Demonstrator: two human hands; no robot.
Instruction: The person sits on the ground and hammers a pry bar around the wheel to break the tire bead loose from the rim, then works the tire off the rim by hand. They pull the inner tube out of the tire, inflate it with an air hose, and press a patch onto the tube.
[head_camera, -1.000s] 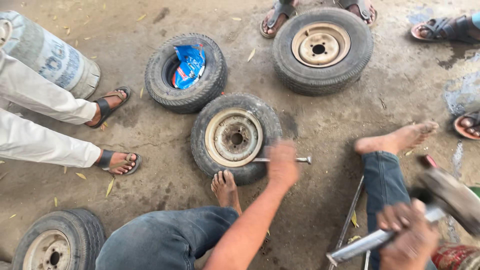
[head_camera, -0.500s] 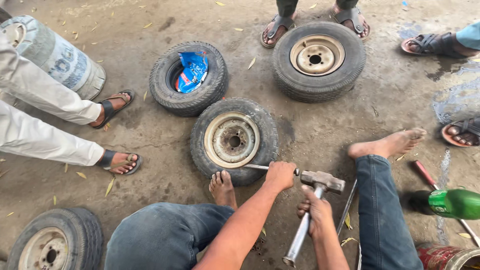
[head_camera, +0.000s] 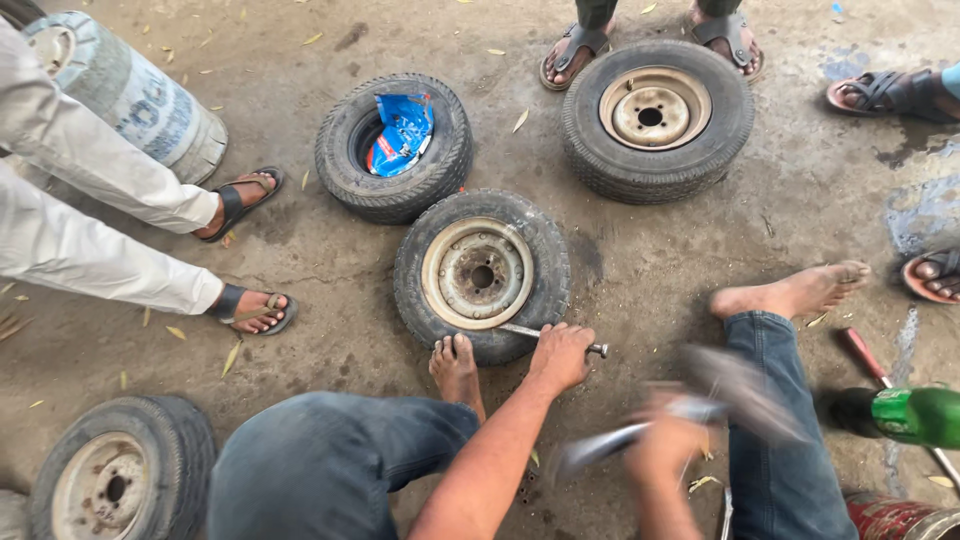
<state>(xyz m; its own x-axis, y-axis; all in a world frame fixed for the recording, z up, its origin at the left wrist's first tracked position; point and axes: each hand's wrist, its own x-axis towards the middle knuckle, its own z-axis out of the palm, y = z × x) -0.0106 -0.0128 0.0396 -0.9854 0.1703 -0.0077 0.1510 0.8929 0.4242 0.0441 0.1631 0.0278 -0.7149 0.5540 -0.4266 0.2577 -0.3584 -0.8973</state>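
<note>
**On the ground: a rod set in a wheel, a hammer in the air**

On the dirty concrete floor (head_camera: 700, 260), a person sits with one bare foot (head_camera: 455, 368) against a small wheel (head_camera: 482, 275). The left hand (head_camera: 560, 356) is closed around a thin metal rod (head_camera: 520, 330). The rod's tip sits where the tyre meets the metal rim, at about 5 o'clock on the wheel. Its other end pokes out past the fist.

The right hand (head_camera: 665, 450) is a blur, at about 4 o'clock from the wheel. It is wrapped around the handle of a hammer (head_camera: 740, 385), whose head is up near the knee.

The tyre looks like it is still sitting all the way around the rim, so I think the work on this wheel is only starting.

An empty tyre (head_camera: 393, 147) with a blue bag (head_camera: 402, 132) inside lies at 11 o'clock. Another wheel (head_camera: 657, 118) lies at 1 o'clock. A green bottle (head_camera: 915, 415) lies far right. Other people's feet in sandals stand around.
</note>
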